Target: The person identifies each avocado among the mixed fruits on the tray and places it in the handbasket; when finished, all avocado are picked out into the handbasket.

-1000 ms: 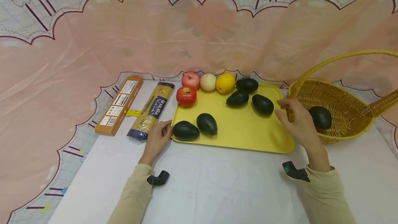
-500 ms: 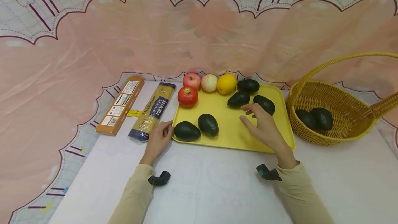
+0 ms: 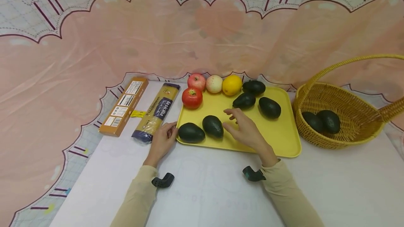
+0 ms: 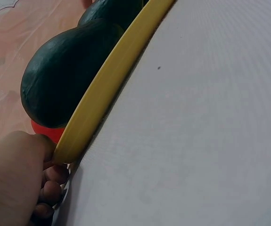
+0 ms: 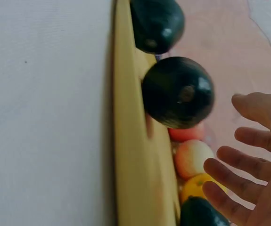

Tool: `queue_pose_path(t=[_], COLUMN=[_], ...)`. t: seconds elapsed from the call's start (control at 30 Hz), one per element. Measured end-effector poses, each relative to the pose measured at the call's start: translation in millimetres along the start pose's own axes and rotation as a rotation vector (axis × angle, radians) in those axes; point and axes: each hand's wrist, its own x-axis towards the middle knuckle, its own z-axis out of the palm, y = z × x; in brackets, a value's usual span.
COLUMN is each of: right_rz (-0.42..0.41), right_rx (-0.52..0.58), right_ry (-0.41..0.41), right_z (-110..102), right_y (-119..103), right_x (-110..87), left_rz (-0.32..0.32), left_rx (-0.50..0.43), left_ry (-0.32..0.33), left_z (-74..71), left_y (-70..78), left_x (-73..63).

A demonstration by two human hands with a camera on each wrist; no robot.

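gripping yellow tray at near-left corner: left hand, fingers curled at rim. two avocados lie by that corner; right hand just right of them over tray, fingers spread wide. three more avocados toward far-right corner. wicker basket beside right edge, avocado pair inside.

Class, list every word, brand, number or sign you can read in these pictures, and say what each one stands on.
"la sicilia": on the dark label of the pasta packet.
"SPAGHETTI": on the same packet, beside that label.
Too small to read: the packet's other print, and the print and signs on the white panels of the orange box, though a barcode shows there.
Both wrist views: no readable text.
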Motion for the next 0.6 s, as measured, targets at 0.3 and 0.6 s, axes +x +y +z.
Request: queue_pose_path(t=[0.3,0.6], right_rz=[0.096,0.081], right_rx=[0.058,0.082], right_ry=[-0.143,-0.213], right_z=[20,30], right_y=[-3,-7], right_x=[5.9,8.2], left_rz=[-0.014,0.019], left_rx=[0.007,0.026], left_ry=[0.002,0.010], left_z=[-0.6,-0.6], left_y=[5.1,4.3], left_x=[-1.5,-0.8])
